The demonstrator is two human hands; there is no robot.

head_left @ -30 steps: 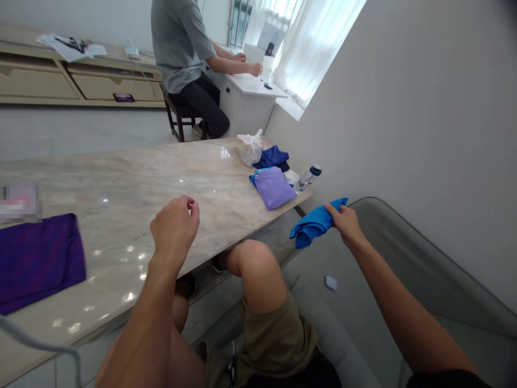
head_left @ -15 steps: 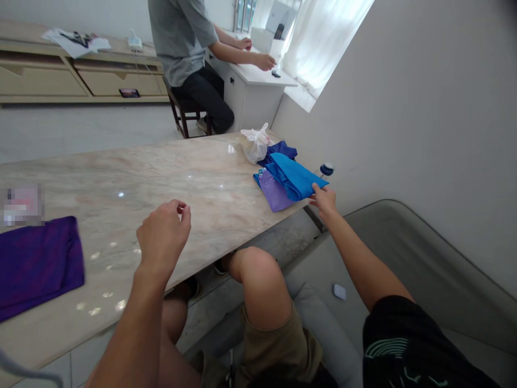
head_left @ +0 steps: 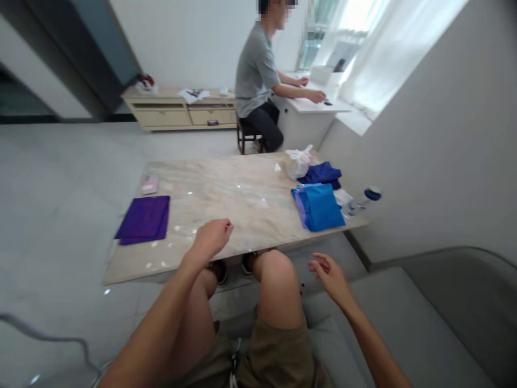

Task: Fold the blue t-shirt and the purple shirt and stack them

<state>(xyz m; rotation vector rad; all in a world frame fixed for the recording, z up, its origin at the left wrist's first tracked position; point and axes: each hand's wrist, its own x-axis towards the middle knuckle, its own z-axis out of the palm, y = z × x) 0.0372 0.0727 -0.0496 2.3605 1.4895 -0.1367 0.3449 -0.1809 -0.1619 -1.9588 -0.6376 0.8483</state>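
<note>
My left hand (head_left: pixel 212 237) hovers over the front part of the marble table (head_left: pixel 226 188), its fingers curled in and nothing seen in them. My right hand (head_left: pixel 329 276) is in the air before the table's front edge, fingers apart and holding nothing. Nearest to it on the table lies a folded bright blue cloth (head_left: pixel 323 207), on top of a lilac cloth (head_left: pixel 300 207). A dark blue cloth (head_left: pixel 322 173) lies crumpled behind them. Over at the left end of the table is a folded purple cloth (head_left: pixel 146 218).
A knotted white plastic bag (head_left: pixel 299 163) and a clear bottle with a blue lid (head_left: pixel 365 199) stand on the right side. A pink phone-like object (head_left: pixel 150 184) lies at the left. Behind, a person in a grey shirt (head_left: pixel 254 70) sits at a white desk (head_left: pixel 311 105).
My right hand has let go of the bright blue cloth and drawn back from the table. That cloth now lies flatter over the lilac one. The view has swung left.
</note>
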